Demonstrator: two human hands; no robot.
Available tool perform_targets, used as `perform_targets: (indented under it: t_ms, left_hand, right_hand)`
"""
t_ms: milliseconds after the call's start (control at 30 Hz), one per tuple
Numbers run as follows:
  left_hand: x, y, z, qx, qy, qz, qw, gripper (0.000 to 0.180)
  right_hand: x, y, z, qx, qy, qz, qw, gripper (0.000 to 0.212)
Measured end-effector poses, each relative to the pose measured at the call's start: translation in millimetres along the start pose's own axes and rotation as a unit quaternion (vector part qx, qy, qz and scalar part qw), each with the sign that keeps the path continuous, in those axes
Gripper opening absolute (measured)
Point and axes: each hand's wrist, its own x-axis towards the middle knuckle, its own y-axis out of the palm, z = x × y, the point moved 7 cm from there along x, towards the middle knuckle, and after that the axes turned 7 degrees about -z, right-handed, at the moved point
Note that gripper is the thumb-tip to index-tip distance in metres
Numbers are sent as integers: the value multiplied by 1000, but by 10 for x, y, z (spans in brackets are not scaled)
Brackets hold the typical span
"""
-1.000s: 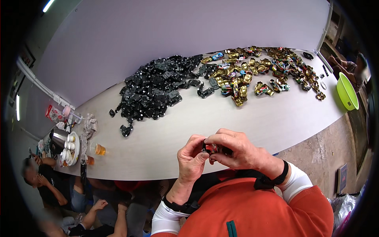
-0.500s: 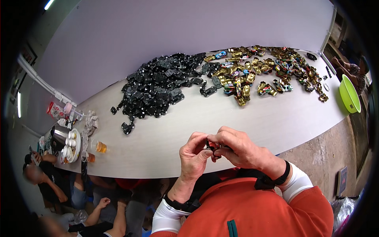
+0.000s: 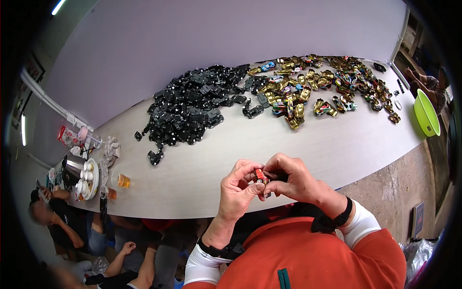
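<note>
Above the table's near edge, a small red toy car (image 3: pixel 260 175) with dark wheels is pinched between both hands. My left hand (image 3: pixel 238 189) grips it with thumb and fingertips from the left side. My right hand (image 3: pixel 292 181) has its thumb and fingers closed at the car's right side, covering part of it. Farther off lie a heap of black toy car chassis (image 3: pixel 187 108) and, to its right, a spread of gold and multicoloured toy car bodies (image 3: pixel 313 82).
Along the left end of the table stand a white tray (image 3: pixel 96 176) with cups, two glasses of amber drink (image 3: pixel 123 180) and a crumpled cloth (image 3: pixel 111 148). A lime-green basin (image 3: pixel 425 114) is at the right end. Other people sit at the lower left and far right.
The toy car has been turned between my fingers, so its red body now shows where mostly dark parts showed before. Both hands stay in nearly the same place.
</note>
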Motion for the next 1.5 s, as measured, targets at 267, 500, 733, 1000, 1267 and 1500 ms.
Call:
perform_targets:
  t_ms: [267,500,733,1000,1267,1500]
  left_hand:
    - [4,-345,289,-54,-7,-158,986,16]
    - [28,-528,528,-174,-131,-103,971,17]
    - [11,-470,542,-51,-102,-127,985,14]
    - [38,-557,507,12,-58,-186,981,12]
    - [23,-671,710,-34,-118,-191,974,12]
    - [15,-616,636,-23,-108,-183,977,12]
  right_hand:
    - [61,33,-334,-34,56,-39,997,29]
    - [44,2,-714,311,192,-9,931,31]
    - [76,-62,-620,69,96,-62,991,16]
    - [111,-90,-696,-54,92,-80,991,14]
    - [-6,7,-727,103,230,21,968,26]
    - [23,11,-832,142,202,30,969,23]
